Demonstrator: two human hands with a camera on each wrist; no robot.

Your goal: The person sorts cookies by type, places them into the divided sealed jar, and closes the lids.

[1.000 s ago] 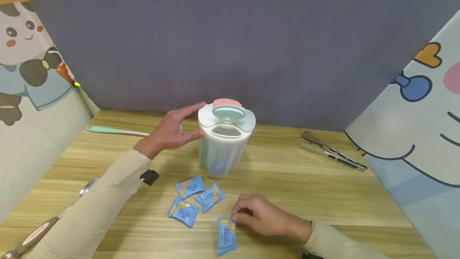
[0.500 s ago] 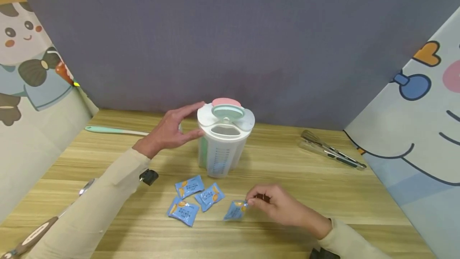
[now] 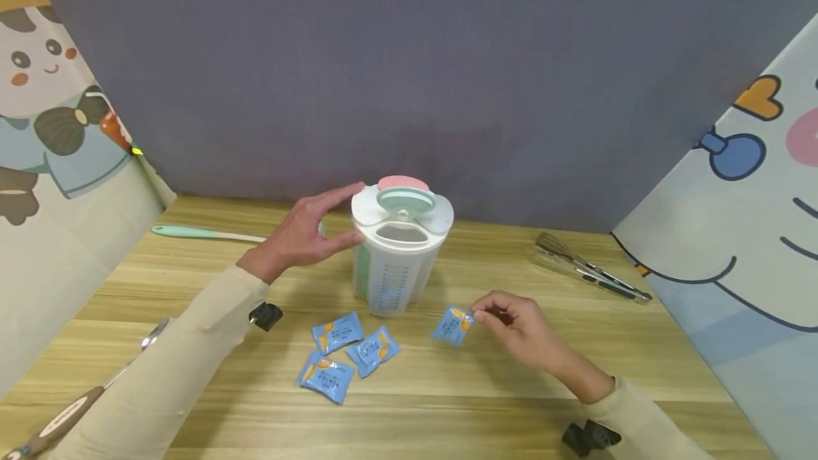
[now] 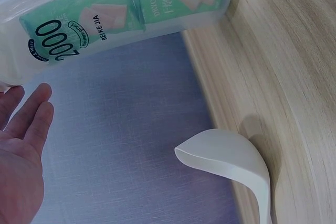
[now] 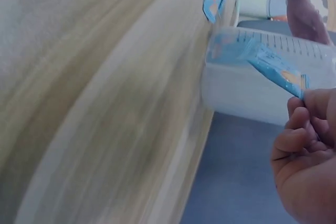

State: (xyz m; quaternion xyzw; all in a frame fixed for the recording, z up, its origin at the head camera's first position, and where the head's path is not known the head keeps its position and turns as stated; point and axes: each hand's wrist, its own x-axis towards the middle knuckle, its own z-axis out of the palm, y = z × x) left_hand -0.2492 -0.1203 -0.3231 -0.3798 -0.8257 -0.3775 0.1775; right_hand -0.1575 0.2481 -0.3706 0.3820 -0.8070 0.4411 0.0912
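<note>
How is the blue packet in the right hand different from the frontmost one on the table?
The held packet is pinched at one end by the right hand; no hand touches the lying packet.
The held packet is off the table; the lying packet rests on it.
In the head view, the held packet is lower right of the container, the lying packet lower left.
Both are blue with orange pictures.

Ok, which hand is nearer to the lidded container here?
Left. The left hand is right at the container, touching the left edge of its lid. The right hand is apart from it, nearer the person and to its right, pinching a blue packet.
</note>
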